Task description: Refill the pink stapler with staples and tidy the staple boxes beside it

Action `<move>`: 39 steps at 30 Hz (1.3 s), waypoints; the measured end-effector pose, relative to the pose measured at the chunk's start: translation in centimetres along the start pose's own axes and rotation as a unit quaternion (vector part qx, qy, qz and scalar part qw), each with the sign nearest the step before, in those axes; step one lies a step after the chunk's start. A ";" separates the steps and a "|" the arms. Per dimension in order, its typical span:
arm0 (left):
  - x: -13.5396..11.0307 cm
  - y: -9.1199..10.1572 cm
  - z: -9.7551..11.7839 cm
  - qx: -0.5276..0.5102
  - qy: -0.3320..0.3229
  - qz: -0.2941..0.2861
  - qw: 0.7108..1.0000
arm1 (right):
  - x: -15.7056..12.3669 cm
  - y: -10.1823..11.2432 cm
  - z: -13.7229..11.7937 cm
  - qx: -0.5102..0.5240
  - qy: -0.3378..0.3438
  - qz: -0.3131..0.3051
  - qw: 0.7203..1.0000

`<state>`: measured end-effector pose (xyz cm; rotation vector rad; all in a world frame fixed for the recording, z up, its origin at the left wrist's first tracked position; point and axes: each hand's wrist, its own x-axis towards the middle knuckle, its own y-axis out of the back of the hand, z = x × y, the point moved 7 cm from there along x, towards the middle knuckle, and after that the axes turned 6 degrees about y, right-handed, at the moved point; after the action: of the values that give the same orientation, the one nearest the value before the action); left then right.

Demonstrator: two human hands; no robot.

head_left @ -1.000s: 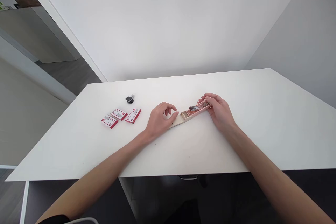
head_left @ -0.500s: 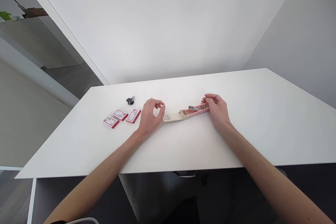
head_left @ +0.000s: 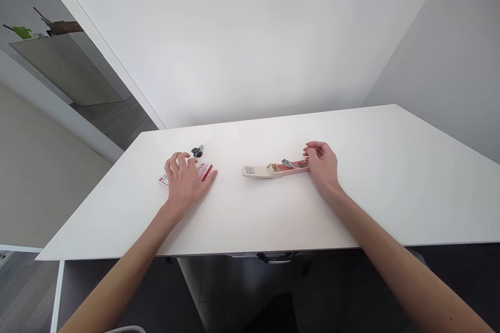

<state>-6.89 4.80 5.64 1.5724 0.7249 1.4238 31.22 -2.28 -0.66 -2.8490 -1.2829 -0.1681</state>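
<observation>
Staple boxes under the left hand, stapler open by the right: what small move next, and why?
Probably close the left hand on the nearest of the staple boxes and lift it. That hand lies spread over them with no grip yet, while the right hand holds the pink end of the stapler, which lies opened out on the table.

The person's two forearms are slender and bare along all of their visible length, from below the near edge of the white table (head_left: 390,192) up to the wrists, and the left hand (head_left: 185,182) and right hand (head_left: 322,166) are likewise bare.
</observation>
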 end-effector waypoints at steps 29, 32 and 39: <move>-6.7 2.7 12.6 -0.339 -0.253 -0.121 0.898 | -12.0 -1.1 -3.6 -0.036 0.082 -0.364 0.927; -6.8 1.8 12.7 -0.343 -0.251 -0.149 0.893 | -11.9 -1.1 -3.8 -0.036 0.077 -0.360 0.929; -6.9 1.8 12.6 -0.332 -0.258 -0.134 0.898 | -11.9 -1.0 -3.5 -0.037 0.070 -0.351 0.933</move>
<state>3.99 -4.65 4.38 1.1606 0.0960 0.8498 22.28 -10.67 1.59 -2.2316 -2.2220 -0.4179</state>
